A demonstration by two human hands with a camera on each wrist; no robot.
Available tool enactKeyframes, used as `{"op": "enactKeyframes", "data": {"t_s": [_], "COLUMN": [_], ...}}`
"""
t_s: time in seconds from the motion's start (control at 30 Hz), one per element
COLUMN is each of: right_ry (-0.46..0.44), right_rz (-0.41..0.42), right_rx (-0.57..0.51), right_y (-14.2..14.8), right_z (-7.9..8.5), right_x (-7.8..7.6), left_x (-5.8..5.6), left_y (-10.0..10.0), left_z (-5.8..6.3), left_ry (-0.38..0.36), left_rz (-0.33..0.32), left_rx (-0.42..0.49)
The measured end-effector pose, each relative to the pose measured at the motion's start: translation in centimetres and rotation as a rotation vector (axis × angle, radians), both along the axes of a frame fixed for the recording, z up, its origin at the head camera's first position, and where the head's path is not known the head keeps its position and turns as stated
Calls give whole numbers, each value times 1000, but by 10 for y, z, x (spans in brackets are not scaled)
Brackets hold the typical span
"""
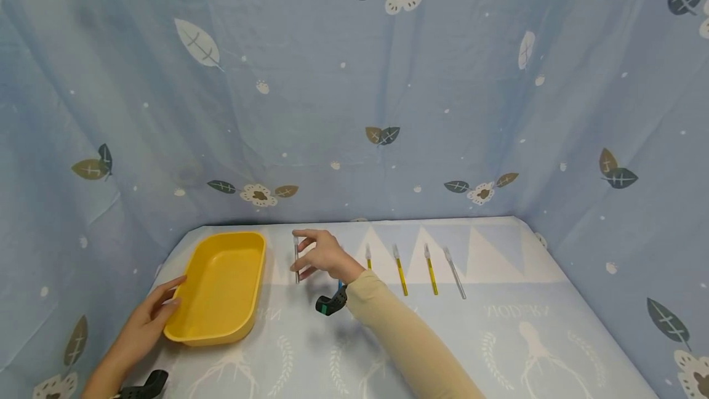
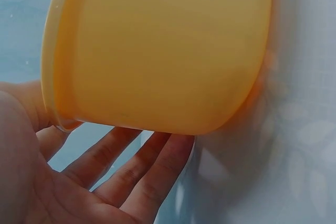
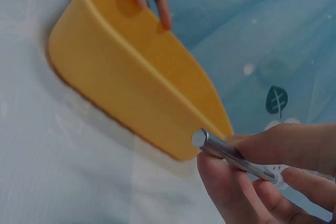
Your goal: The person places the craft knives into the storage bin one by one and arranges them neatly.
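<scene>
My right hand (image 1: 324,257) pinches a silver craft knife (image 1: 296,257) between thumb and fingers, just right of the yellow tub (image 1: 223,285). In the head view the knife stands roughly upright, its clear-capped end uppermost. The right wrist view shows the round butt of its metal handle (image 3: 226,153); fingers partly cover the capped end. My left hand (image 1: 145,319) grips the tub's left rim, with some fingers against the outer wall (image 2: 157,77). Nothing lies inside the tub.
Right of my right hand, capped craft knives lie in a row: several yellow ones (image 1: 400,273) and a silver one (image 1: 455,273). A blue one (image 1: 340,284) is mostly hidden behind my right wrist. Patterned blue curtain (image 1: 332,91) hangs behind and beside the cloth-covered table (image 1: 443,337).
</scene>
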State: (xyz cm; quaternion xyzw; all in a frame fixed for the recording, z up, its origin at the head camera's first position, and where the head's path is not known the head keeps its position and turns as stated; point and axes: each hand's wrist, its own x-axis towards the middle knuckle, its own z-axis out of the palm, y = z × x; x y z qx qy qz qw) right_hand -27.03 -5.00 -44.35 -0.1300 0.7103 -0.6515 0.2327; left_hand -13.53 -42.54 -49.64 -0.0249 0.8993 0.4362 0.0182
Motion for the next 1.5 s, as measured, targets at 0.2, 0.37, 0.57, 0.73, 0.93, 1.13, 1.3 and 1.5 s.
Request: {"op": "enactKeyframes", "data": {"t_s": [0.2, 0.37, 0.57, 0.73, 0.93, 1.13, 1.3, 1.5], "right_ry": [-18, -31, -49, -63, -100, -150, -183, -191], "right_rz": [40, 31, 19, 5, -32, -71, -86, -108], "right_rx": [-59, -120, -173, -214, -235, -292, -300, -256], "right_y": [-16, -40, -71, -97, -121, -136, -146, -158], "right_z": [16, 22, 23, 21, 13, 5, 0, -3], "right_x": [2, 5, 13, 17, 16, 15, 13, 13], "left_x": [-1, 0, 0, -3, -3, -3, -3, 0], "left_y": [1, 1, 0, 0, 0, 0, 2, 5], "left_z": [1, 1, 1, 1, 3, 5, 6, 7], "left_ry": [-16, 10, 34, 5, -22, -39, -10, 15], "left_rz": [1, -5, -17, -14, -2, 12, 0, -11], "left_rx": [2, 0, -16, -13, -14, -38, -12, 18]}}
